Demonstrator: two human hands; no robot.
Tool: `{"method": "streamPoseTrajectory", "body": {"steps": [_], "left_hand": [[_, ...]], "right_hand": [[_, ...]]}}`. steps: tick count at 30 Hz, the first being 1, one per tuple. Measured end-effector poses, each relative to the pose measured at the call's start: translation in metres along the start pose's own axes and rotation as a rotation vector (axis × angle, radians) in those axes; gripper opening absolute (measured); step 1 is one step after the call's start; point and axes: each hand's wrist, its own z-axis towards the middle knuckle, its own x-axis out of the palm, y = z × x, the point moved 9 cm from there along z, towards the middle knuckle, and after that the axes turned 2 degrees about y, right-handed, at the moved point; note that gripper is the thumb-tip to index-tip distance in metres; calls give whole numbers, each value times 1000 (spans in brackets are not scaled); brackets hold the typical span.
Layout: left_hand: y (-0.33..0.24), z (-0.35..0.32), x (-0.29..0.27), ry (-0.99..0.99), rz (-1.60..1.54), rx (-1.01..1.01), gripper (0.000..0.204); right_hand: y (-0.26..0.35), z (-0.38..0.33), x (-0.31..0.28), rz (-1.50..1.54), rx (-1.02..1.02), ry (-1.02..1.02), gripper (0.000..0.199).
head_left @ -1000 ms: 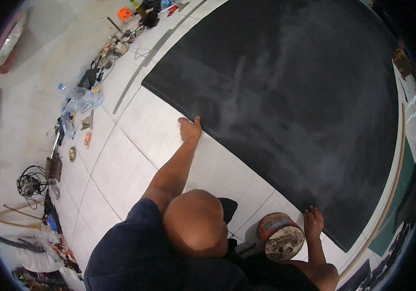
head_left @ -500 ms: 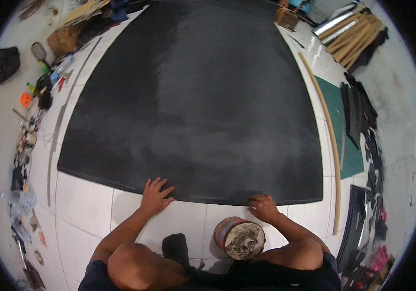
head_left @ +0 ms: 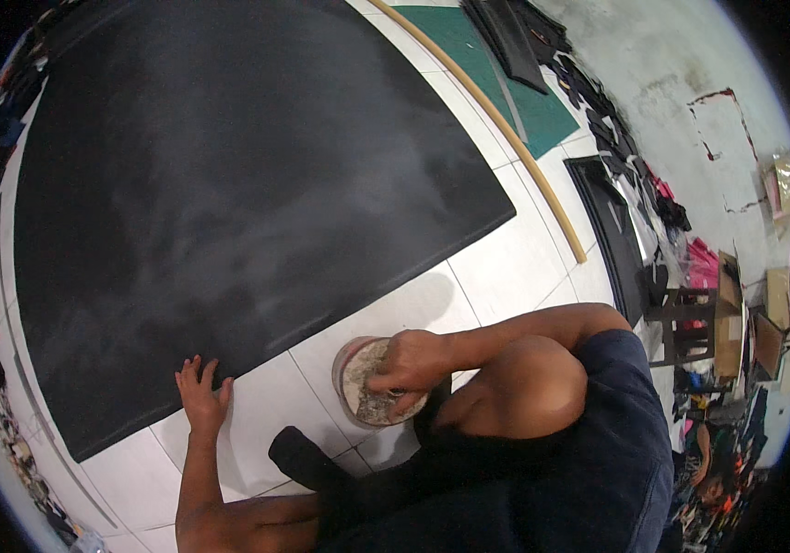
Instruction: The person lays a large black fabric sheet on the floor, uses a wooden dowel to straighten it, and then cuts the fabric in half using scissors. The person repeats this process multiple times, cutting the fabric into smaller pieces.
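A large black sheet [head_left: 229, 194] lies spread on the white tiled floor. My left hand [head_left: 200, 396] rests at its near edge, fingers spread and tips on the black surface, holding nothing. Close to my knee stands a round can [head_left: 351, 373], reddish on its side, with a stained, crusted pale lid. Over that lid my right hand [head_left: 413, 364] is closed, its fingers curled down at the middle. The small knob there is hidden under the fingers.
Beyond the sheet's right edge lies a long curved-looking tan pole [head_left: 515, 138]. Past it are a green mat [head_left: 542, 115] and folded black pieces [head_left: 510, 46]. A dark stool [head_left: 685, 327] and clutter line the wall at right. My dark-covered foot [head_left: 307, 458] is near the can.
My right hand has left the sheet's edge and come down onto the can's lid. My left hand stays at the edge. The view has swung to the right.
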Motion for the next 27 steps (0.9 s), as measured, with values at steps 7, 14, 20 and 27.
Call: {"method": "streamPoseTrajectory", "body": {"steps": [7,14,20,27], "left_hand": [[0,7,-10,90,17,-20,57],[-6,15,-15,63,-13,20,54],[-6,24,-6,198,-68,-82,54],[-6,28,-5,509,-28,-140,61]], "right_hand": [[-20,4,-38,-47,118,-420,30],[-57,5,-114,-185,233,-787,29],[-115,25,-128,-179,230,-829,29],[-163,44,-111,51,565,-614,32]]}}
